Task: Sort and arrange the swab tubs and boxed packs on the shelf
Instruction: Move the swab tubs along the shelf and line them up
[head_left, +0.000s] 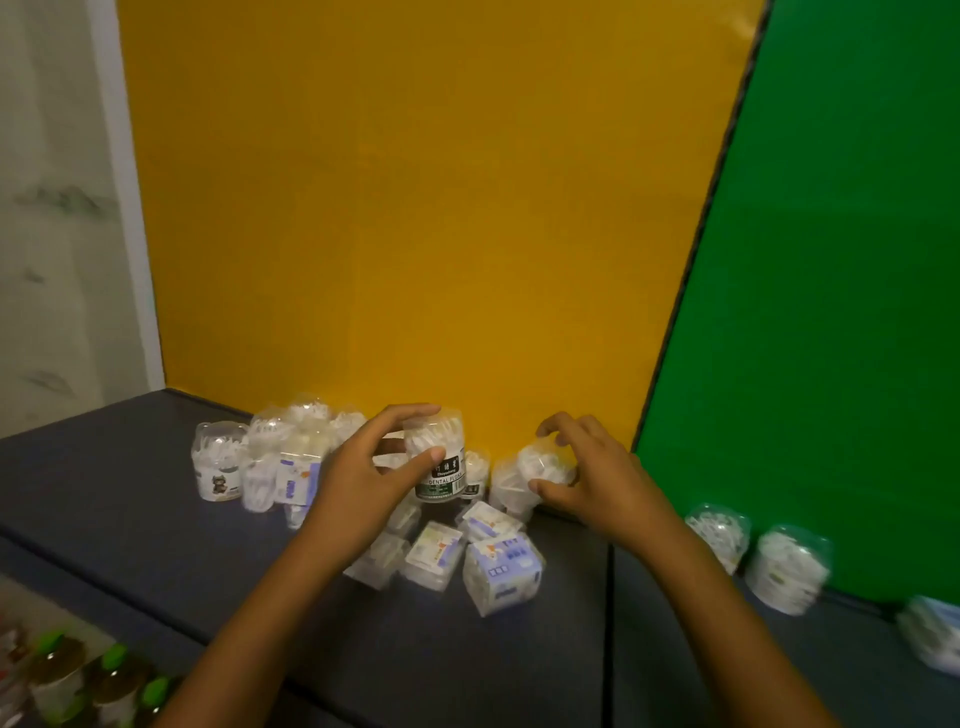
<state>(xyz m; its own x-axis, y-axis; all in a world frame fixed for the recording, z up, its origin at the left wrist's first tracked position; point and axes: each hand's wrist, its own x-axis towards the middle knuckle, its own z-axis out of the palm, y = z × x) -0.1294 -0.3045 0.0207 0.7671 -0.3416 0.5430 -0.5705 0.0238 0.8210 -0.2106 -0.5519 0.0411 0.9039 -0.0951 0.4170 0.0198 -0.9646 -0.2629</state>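
Observation:
A heap of clear swab tubs (270, 457) and small boxed packs (501, 574) lies on the dark grey shelf (130, 519) against the yellow wall. My left hand (363, 478) grips a clear tub with a dark "Dental Floss" label (441, 467), held upright over the heap. My right hand (587, 478) closes around a clear tub of white swabs (524, 478) just right of it. Two more clear tubs (719, 535) (787, 569) stand apart at the right, in front of the green panel.
A seam (610, 623) divides the shelf surface. Another pack (935, 639) shows at the far right edge. Jars with green caps (114, 675) sit on a lower level at the bottom left. The shelf's front left part has free room.

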